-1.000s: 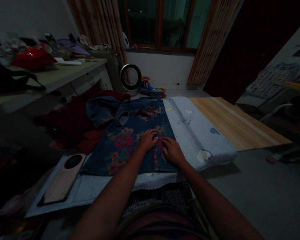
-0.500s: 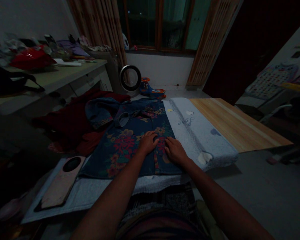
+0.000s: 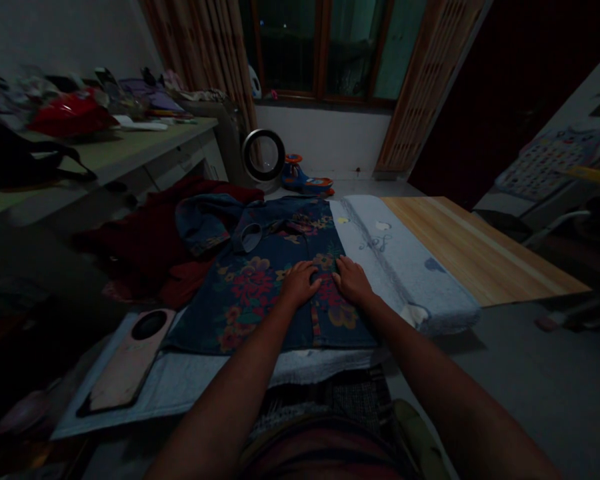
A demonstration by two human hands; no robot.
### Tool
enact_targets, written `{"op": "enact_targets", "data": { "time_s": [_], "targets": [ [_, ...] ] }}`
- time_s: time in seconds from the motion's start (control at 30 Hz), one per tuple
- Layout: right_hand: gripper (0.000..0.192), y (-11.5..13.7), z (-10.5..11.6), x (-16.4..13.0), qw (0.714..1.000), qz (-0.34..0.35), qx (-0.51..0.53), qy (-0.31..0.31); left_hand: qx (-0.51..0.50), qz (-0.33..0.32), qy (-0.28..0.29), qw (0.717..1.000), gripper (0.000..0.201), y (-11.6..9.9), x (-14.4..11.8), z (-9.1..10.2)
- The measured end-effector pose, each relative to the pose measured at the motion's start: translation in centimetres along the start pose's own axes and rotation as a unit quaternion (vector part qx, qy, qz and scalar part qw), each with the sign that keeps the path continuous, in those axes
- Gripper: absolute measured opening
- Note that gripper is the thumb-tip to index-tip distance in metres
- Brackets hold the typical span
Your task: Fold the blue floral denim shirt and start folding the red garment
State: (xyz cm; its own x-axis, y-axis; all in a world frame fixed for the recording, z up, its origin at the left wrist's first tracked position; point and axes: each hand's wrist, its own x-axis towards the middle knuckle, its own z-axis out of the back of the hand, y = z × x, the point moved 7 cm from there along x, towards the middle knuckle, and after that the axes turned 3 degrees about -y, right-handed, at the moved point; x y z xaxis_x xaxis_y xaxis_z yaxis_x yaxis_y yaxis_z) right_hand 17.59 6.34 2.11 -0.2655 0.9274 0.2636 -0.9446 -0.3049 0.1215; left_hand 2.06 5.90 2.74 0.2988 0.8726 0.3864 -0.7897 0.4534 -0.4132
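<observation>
Dim room, curtained window point(image 3: 325, 47) at back. Pale towel point(image 3: 395, 260) covers the worktop w/ a floral denim shirt point(image 3: 250, 280) spread flat on it. Left hand point(image 3: 300, 283) & right hand point(image 3: 353, 280) lie side by side, palms down, fingers flat on the shirt's middle, gripping nothing. Red cloth point(image 3: 150, 240) just left of shirt.

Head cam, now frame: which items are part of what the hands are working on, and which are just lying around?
In hand:
left hand and right hand, both flat on the floral denim shirt
pale blue towel under the shirt

Lying about:
red garment
pink flat board
ring fan
toy ride-on car
cluttered desk
</observation>
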Motion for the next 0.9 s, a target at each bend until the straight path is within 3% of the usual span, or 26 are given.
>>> {"op": "enact_targets", "data": {
  "time_s": [0.43,0.6,0.7,0.8,0.9],
  "targets": [
    [0.062,1.2,1.8,-10.4,0.994,0.033,0.035,0.103,-0.013,0.004,-0.008,1.000,0.032,0.0,-0.1,0.1],
    [0.058,1.2,3.3,-13.1,0.992,0.035,0.069,0.101,-0.012,0.005,-0.007,1.000,0.032,0.1,-0.1,-0.1],
    [0.050,1.5,5.0,-12.9,0.989,0.043,0.101,0.103,-0.008,0.006,-0.003,1.000,0.032,0.2,0.0,-0.2],
    [0.033,2.0,6.0,-10.9,0.985,0.048,0.124,0.108,-0.011,0.005,-0.006,1.000,0.038,0.1,-0.1,0.0],
    [0.039,2.4,5.6,-7.9,0.990,0.052,0.111,0.064,-0.013,0.005,-0.016,1.000,0.042,0.0,-0.2,0.3]
  ]
}}
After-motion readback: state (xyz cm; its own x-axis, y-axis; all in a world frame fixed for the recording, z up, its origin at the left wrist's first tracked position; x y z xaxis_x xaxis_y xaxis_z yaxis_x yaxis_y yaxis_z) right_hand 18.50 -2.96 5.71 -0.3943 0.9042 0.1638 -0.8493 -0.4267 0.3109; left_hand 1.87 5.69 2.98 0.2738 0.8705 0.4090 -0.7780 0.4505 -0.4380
